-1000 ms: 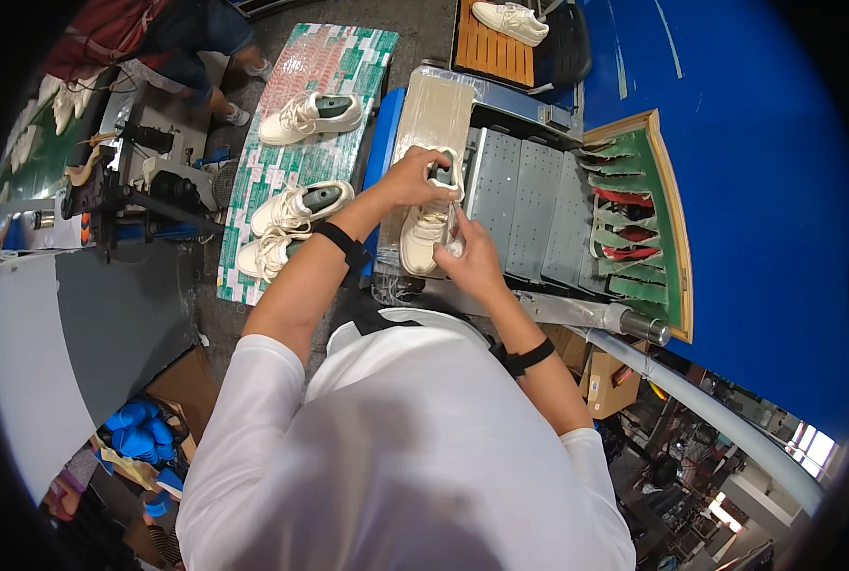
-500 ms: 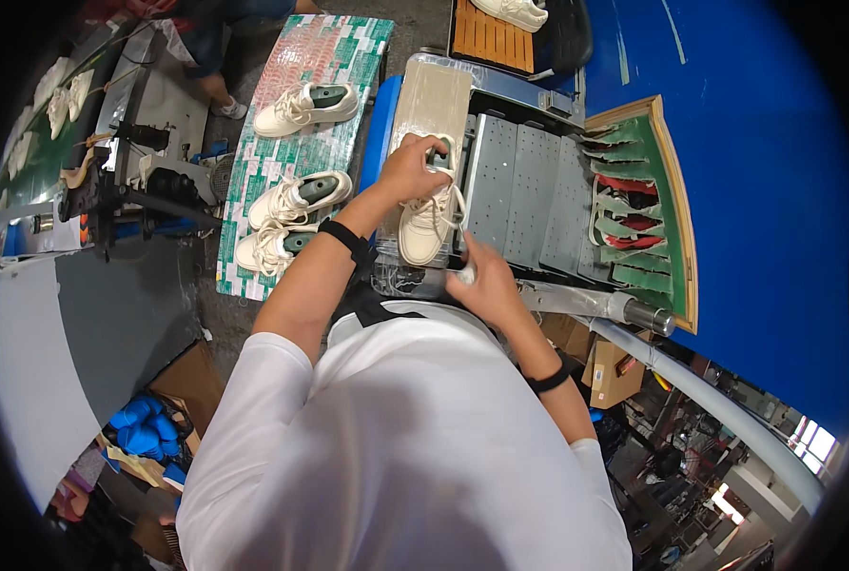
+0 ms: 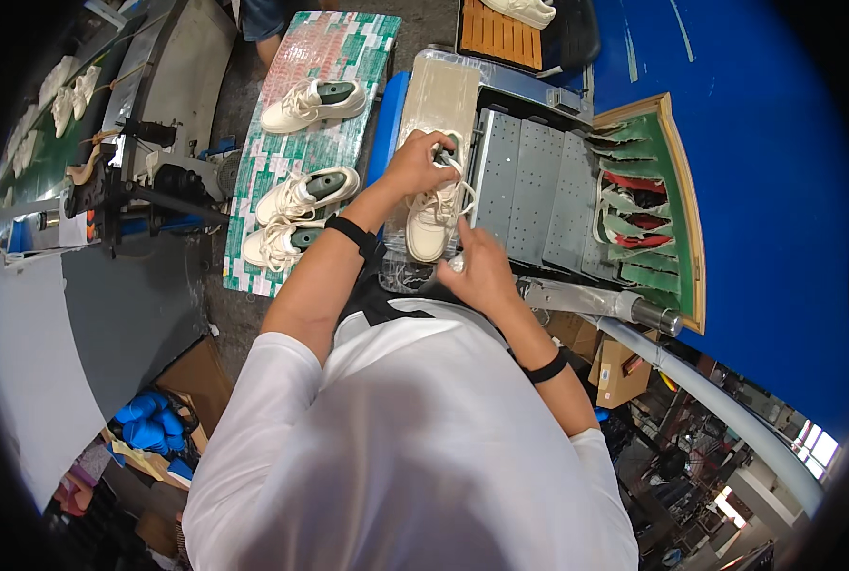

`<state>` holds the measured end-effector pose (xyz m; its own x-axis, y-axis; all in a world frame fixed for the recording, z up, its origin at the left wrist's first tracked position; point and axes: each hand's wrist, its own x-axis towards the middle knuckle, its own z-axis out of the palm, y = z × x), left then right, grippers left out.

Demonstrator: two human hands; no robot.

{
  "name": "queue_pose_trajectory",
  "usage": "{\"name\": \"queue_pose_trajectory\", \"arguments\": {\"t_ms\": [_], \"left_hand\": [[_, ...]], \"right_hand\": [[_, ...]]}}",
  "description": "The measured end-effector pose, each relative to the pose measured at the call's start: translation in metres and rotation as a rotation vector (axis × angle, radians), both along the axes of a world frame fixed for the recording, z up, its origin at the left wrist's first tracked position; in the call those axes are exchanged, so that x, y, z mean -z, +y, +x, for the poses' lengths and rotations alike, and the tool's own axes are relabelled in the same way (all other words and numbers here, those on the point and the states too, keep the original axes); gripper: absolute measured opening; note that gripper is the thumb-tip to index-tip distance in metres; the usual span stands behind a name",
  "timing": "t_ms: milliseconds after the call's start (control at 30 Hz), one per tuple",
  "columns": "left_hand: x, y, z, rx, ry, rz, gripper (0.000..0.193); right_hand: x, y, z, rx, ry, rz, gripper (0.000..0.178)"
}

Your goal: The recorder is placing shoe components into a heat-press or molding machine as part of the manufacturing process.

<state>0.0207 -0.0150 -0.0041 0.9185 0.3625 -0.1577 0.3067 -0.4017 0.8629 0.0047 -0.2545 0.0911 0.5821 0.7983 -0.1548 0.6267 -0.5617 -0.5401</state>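
A cream lace-up shoe (image 3: 428, 232) rests on a beige-topped stand, its toe pointing toward me. My left hand (image 3: 419, 166) is closed on its upper part around the tongue and collar, fingers partly hiding the opening. Something dark green shows inside the shoe. A loose lace loop (image 3: 468, 198) sticks out on its right side. Close by the toe, on the right, is my right hand (image 3: 484, 273), index finger pointing up toward the shoe. Between that finger and the thumb sits a small whitish thing (image 3: 457, 263), too small to name.
To the left, a green-and-white patterned board (image 3: 334, 48) carries three cream shoes with green lasts inside. Perforated grey metal plates (image 3: 529, 181) lie right of the stand, before a wooden frame (image 3: 688, 224) with green flaps. A metal bar (image 3: 595, 300) crosses beside my right forearm.
My right hand has shifted slightly left, nearer the shoe's toe. The left hand keeps its hold on the shoe. The whole view has moved a little.
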Motion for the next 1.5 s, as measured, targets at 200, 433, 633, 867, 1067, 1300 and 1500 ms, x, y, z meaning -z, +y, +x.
{"name": "queue_pose_trajectory", "arguments": {"t_ms": [200, 433, 633, 867, 1067, 1300, 1500], "left_hand": [[0.003, 0.009, 0.004, 0.053, -0.006, -0.022, 0.061], [0.002, 0.006, 0.007, 0.048, 0.039, -0.022, 0.062], [0.010, 0.015, -0.001, 0.035, -0.003, -0.093, 0.062], [0.071, 0.046, -0.071, -0.361, -0.122, -1.024, 0.100], [0.017, 0.011, -0.049, -0.576, 0.008, -1.169, 0.047], [-0.047, 0.046, -0.015, -0.236, -0.286, 0.161, 0.074], [-0.044, 0.086, 0.004, -0.075, -0.313, 0.410, 0.069]], "right_hand": [[0.011, 0.030, 0.016, -0.083, -0.053, 0.112, 0.082], [0.025, 0.050, 0.015, -0.173, -0.069, -0.048, 0.082], [0.011, 0.020, 0.037, 0.335, 1.080, 0.282, 0.072], [0.009, -0.033, 0.050, 0.565, 0.908, 0.483, 0.066], [0.039, -0.073, 0.033, 0.647, 0.958, 0.266, 0.071], [0.058, -0.080, 0.034, 0.636, 0.878, 0.182, 0.070], [0.064, -0.082, 0.031, 0.641, 0.915, 0.165, 0.067]]}}
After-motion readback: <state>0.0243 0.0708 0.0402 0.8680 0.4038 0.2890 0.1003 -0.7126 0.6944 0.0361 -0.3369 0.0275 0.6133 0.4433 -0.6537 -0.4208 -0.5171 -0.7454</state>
